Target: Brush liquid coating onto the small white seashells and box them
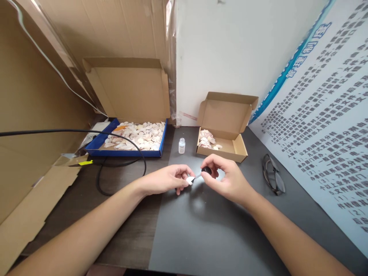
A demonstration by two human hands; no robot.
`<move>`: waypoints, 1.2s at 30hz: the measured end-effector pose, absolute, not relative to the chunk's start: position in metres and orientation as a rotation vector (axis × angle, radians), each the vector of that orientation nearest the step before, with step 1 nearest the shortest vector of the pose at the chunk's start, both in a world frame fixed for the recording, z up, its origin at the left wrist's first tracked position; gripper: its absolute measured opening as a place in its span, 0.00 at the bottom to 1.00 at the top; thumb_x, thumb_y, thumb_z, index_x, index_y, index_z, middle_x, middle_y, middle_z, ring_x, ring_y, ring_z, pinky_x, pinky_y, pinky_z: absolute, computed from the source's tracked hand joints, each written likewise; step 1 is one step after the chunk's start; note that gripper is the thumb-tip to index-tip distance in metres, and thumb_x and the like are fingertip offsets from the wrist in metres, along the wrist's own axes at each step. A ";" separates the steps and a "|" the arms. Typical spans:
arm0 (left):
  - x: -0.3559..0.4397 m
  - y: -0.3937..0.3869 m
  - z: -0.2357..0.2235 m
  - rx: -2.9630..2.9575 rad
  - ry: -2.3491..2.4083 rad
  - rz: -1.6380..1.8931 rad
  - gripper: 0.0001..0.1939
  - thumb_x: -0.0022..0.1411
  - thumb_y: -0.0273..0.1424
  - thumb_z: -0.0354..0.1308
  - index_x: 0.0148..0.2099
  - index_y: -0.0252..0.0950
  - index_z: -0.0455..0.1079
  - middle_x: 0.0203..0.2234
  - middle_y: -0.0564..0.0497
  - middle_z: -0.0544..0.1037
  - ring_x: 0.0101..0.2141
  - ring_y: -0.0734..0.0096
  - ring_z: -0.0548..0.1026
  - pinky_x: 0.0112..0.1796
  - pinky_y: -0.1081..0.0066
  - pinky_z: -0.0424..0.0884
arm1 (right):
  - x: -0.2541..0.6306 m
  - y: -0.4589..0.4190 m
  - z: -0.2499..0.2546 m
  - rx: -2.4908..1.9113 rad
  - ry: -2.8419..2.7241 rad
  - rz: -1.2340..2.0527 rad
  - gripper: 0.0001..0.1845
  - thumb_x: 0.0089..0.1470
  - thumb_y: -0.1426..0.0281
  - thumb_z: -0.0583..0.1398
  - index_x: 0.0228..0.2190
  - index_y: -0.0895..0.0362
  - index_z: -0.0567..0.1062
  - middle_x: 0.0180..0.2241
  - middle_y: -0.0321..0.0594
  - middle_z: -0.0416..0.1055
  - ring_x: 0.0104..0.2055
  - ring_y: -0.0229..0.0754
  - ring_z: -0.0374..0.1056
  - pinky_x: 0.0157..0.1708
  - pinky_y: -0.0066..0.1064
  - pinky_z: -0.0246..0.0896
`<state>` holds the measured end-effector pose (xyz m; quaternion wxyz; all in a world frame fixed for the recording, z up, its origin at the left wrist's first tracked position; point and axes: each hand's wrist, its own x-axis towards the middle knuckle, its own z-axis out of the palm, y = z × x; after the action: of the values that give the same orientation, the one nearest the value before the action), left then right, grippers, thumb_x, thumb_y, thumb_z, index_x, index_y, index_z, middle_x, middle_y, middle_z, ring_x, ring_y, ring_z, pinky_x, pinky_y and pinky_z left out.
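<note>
White shell (189,180) is pinched between your left fingers (180,183), above the surface (184,237); your right fingers (214,184) grip the black-capped applicator (206,171). Pressing too strongly could make the shell slip.

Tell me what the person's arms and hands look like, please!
The left hand and right hand are bare, with no gloves or rings showing. The left arm and right arm are bare too: no sleeves, watch or bracelets in view.

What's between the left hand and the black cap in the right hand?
In the head view, a white shell in the left hand, then the thin stem of the black cap.
</note>
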<state>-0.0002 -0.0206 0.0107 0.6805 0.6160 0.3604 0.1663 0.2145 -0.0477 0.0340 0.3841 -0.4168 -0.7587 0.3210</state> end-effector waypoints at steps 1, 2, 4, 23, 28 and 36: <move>0.000 -0.020 0.010 1.383 0.810 0.373 0.12 0.57 0.31 0.59 0.44 0.35 0.68 0.28 0.56 0.66 0.26 0.76 0.66 0.29 0.72 0.66 | 0.214 -0.048 0.034 -1.059 -1.924 0.829 0.03 0.50 0.72 0.60 0.31 0.55 0.71 0.22 0.31 0.59 0.24 0.34 0.58 0.26 0.28 0.57; 0.000 -0.020 0.010 1.384 0.810 0.372 0.12 0.57 0.31 0.59 0.44 0.35 0.68 0.28 0.56 0.66 0.26 0.76 0.66 0.29 0.72 0.66 | 0.214 -0.048 0.033 -1.051 -1.919 0.848 0.03 0.50 0.72 0.60 0.31 0.55 0.71 0.23 0.31 0.60 0.24 0.34 0.58 0.26 0.28 0.58; 0.000 -0.020 0.009 1.383 0.809 0.372 0.12 0.57 0.31 0.60 0.44 0.35 0.68 0.28 0.56 0.66 0.26 0.76 0.66 0.29 0.72 0.67 | 0.215 -0.047 0.033 -1.043 -1.925 0.851 0.03 0.50 0.72 0.60 0.31 0.55 0.71 0.23 0.31 0.60 0.24 0.34 0.58 0.26 0.28 0.58; 0.002 -0.020 0.009 1.387 0.812 0.373 0.13 0.56 0.32 0.61 0.43 0.34 0.67 0.28 0.55 0.68 0.27 0.76 0.66 0.29 0.72 0.66 | 0.214 -0.047 0.031 -1.064 -1.857 0.880 0.03 0.51 0.71 0.60 0.31 0.55 0.71 0.23 0.31 0.59 0.24 0.34 0.58 0.26 0.28 0.57; 0.001 -0.020 0.009 1.383 0.826 0.369 0.12 0.57 0.31 0.61 0.42 0.33 0.67 0.29 0.55 0.69 0.26 0.76 0.67 0.30 0.70 0.66 | 0.215 -0.046 0.031 -1.082 -1.871 0.887 0.03 0.51 0.71 0.60 0.31 0.56 0.71 0.23 0.30 0.58 0.24 0.34 0.57 0.26 0.28 0.56; 0.000 -0.022 0.010 1.324 0.848 0.404 0.15 0.56 0.31 0.62 0.44 0.34 0.63 0.26 0.57 0.70 0.24 0.77 0.69 0.31 0.70 0.67 | 0.215 -0.044 0.030 -1.080 -1.835 0.864 0.03 0.51 0.71 0.60 0.31 0.56 0.71 0.22 0.30 0.58 0.23 0.34 0.56 0.25 0.28 0.56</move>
<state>0.0004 -0.0217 0.0097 0.6882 0.5918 0.3788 0.1805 0.2148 -0.0440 0.0302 0.4094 -0.4287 -0.7286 0.3432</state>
